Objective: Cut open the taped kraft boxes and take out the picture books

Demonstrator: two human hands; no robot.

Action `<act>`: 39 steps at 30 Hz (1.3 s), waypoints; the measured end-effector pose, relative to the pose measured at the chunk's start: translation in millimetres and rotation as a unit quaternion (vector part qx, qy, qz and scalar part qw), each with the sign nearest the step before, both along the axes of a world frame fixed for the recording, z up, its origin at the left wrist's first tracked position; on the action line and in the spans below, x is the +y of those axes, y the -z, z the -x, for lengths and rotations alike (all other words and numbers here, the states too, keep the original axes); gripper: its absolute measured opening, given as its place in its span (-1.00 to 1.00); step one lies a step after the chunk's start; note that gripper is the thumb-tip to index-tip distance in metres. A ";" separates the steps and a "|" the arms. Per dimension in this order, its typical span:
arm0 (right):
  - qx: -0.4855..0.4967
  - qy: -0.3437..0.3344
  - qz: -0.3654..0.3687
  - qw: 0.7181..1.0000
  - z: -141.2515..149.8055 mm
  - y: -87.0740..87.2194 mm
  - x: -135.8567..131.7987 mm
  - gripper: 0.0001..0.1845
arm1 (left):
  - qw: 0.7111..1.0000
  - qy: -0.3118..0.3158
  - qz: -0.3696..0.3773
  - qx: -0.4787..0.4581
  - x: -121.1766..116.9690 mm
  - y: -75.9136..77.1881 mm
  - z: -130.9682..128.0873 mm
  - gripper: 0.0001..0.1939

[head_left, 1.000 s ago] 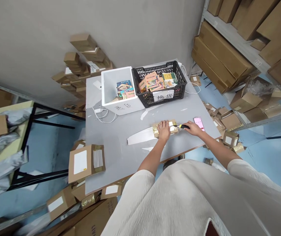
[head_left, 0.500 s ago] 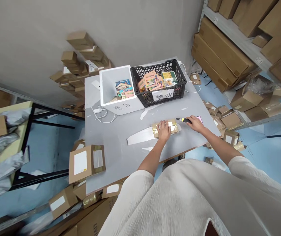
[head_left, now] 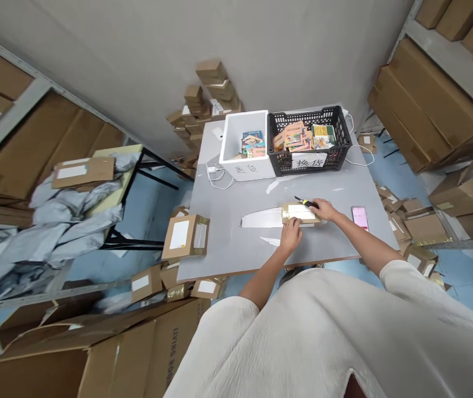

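Observation:
A small cardboard box (head_left: 289, 210) with shiny tape and a white label lies on the grey table. My left hand (head_left: 292, 235) is at its near side, fingers bent over the edge and gripping it. In my right hand (head_left: 323, 210) is a utility knife (head_left: 309, 203) with a black and yellow handle. Its blade points left, over the far edge of the box, and the hand rests at the box's right end. From the left end of the box a long white strip (head_left: 261, 218) stretches across the table.
Behind stand a white foam box (head_left: 245, 170) and a black crate (head_left: 336, 157), both holding books. A phone (head_left: 359, 218) lies at the right, a labelled carton (head_left: 178, 235) at the left corner. Cartons crowd the floor around the grey table (head_left: 220, 243).
My left hand has slid from the top of the small box to its near edge. The knife has moved left over the box, uncovering the phone. The view has turned left.

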State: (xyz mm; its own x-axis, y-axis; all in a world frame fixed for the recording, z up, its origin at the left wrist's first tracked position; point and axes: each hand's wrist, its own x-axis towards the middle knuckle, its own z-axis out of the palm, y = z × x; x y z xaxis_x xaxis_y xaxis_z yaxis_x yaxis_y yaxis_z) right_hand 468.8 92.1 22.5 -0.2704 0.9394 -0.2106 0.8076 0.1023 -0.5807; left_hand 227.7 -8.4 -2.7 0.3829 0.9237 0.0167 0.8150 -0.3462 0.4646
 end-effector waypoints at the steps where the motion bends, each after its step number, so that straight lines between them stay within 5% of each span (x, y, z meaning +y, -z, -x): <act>1: -0.010 0.004 0.010 1.000 1.0 0.2 -0.4 -0.54 | 1.000 -0.008 -0.005 -0.001 0.7 2.1 -0.7 -0.54; 6: 0.030 0.049 0.055 0.997 -4.1 2.8 -21.3 -0.54 | 0.998 -0.061 0.001 -0.023 19.1 13.1 -4.2 -0.51; 13: 0.183 0.138 0.107 0.967 -2.6 8.6 -54.5 -0.63 | 0.997 -0.052 0.035 -0.044 63.4 16.9 -8.9 -0.33; 25: 0.305 0.305 0.153 0.889 -23.1 8.5 -71.2 -0.60 | 0.986 -0.047 0.138 0.085 80.2 -7.0 -91.5 0.17; 32: 0.234 0.354 0.123 0.897 -40.2 8.4 -83.4 -0.55 | 0.976 0.097 0.117 0.155 103.5 -11.8 -63.6 0.17; 39: 0.243 0.318 0.087 0.912 -30.3 6.5 -77.5 -0.52 | 0.980 0.130 0.069 0.136 93.0 -17.0 -25.4 -0.02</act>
